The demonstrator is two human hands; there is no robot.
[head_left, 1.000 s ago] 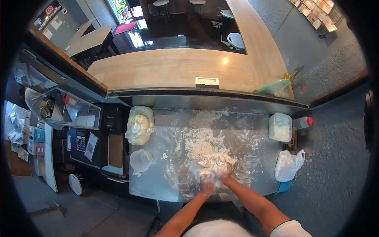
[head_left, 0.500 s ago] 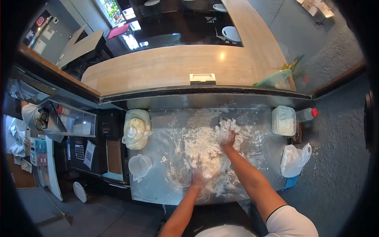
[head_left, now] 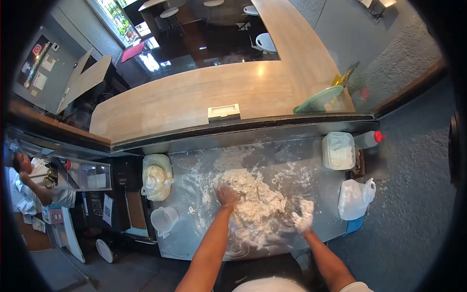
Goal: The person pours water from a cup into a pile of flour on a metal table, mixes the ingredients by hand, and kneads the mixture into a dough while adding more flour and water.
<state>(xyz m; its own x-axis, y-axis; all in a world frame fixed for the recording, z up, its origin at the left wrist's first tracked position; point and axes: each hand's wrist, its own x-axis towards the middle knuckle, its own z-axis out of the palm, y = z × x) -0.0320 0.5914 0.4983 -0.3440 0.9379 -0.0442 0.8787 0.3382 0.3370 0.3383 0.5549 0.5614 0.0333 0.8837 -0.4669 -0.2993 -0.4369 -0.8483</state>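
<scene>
A loose, crumbly heap of floury dough (head_left: pixel 255 197) lies spread over the middle of the metal table (head_left: pixel 187 243). My left hand (head_left: pixel 226 195) rests against the heap's left side, its fingers apart and dusted with flour. At the right edge of the heap is my right hand (head_left: pixel 302 217), thickly coated in white flour and bits of dough. Its fingers are stretched toward the heap and a little blurred. Loose flour is smeared on the metal around both hands.
A clear plastic jug (head_left: pixel 164 220) and a bag of pale contents (head_left: pixel 157 181) stand left. At right are a flour tub (head_left: pixel 339 152), a red-capped bottle (head_left: pixel 368 139) and a white plastic bag (head_left: pixel 356 199). Another person (head_left: pixel 39 180) is at far left.
My left hand has moved up from the near side to the heap's left side. My right hand has come down from the far side to the right edge. The view has shifted.
</scene>
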